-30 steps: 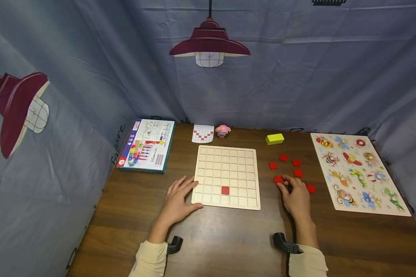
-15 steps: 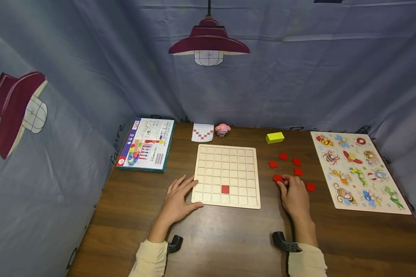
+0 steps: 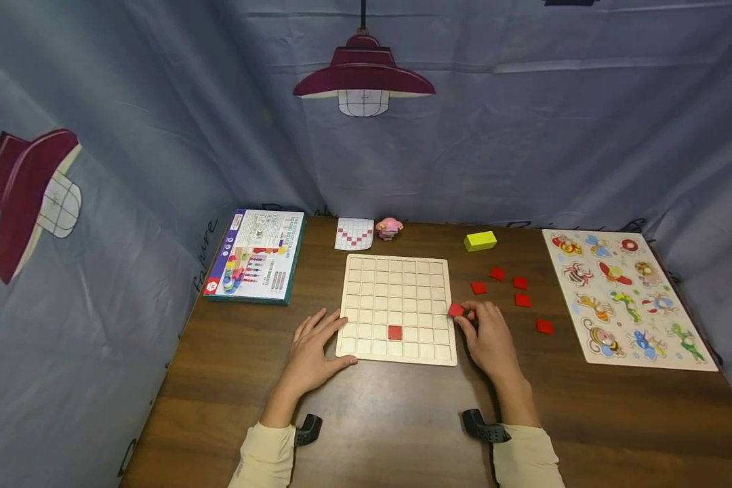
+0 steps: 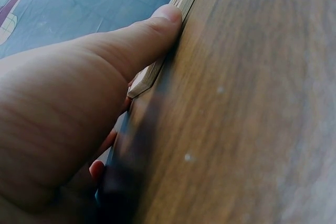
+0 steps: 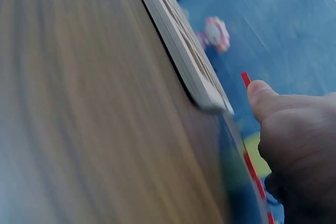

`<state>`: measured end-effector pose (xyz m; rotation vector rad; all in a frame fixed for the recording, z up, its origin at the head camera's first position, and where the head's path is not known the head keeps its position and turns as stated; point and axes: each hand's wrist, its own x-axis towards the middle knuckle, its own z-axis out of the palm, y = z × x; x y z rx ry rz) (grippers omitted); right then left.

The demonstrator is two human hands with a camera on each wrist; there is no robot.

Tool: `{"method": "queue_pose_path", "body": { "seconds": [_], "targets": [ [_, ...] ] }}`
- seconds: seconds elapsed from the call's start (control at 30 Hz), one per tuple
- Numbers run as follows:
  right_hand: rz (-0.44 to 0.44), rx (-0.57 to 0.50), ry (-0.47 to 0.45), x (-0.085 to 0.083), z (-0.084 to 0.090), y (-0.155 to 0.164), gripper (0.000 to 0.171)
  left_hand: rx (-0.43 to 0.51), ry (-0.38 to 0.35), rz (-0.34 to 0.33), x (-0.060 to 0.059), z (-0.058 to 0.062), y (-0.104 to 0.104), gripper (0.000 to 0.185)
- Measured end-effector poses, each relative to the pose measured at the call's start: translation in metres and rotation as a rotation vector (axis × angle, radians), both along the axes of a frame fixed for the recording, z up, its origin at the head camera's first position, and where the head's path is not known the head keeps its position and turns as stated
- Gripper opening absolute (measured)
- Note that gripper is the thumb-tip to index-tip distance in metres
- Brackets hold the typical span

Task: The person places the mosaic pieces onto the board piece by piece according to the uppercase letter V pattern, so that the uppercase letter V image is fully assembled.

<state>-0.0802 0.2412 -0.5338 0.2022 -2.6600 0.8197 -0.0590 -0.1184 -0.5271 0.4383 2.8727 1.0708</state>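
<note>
Our right hand (image 3: pixel 488 335) has carried a pinched red tile (image 3: pixel 455 310) to the grid board's (image 3: pixel 396 271) right edge; our left hand (image 3: pixel 313 347), fingers spread, steadies its left edge.

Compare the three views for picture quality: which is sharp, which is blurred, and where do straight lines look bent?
Head view: sharp and evenly lit, with the grid board and right hand crisp, though wide-angle bending curves the table edges. Left wrist view: the thumb is fairly clear, the wood soft. Right wrist view: heavily blurred, with the red tile only a streak.
</note>
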Motion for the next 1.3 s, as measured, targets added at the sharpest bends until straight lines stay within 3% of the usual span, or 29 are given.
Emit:
{"method": "queue_pose_path", "body": {
  "seconds": [0.53,1.0,1.3],
  "targets": [
    [0.238,0.050,-0.105,-0.011,0.010,-0.089,0.025,0.001,-0.006,0.000,-0.001,0.001,0.001,0.080],
    [0.237,0.226,-0.146,-0.020,0.021,-0.118,0.027,-0.013,-0.007,-0.005,-0.001,0.001,0.001,0.080],
    [0.236,0.207,-0.134,-0.022,0.025,-0.125,0.020,-0.015,0.006,0.001,-0.001,0.001,-0.001,0.079]
  ]
}}
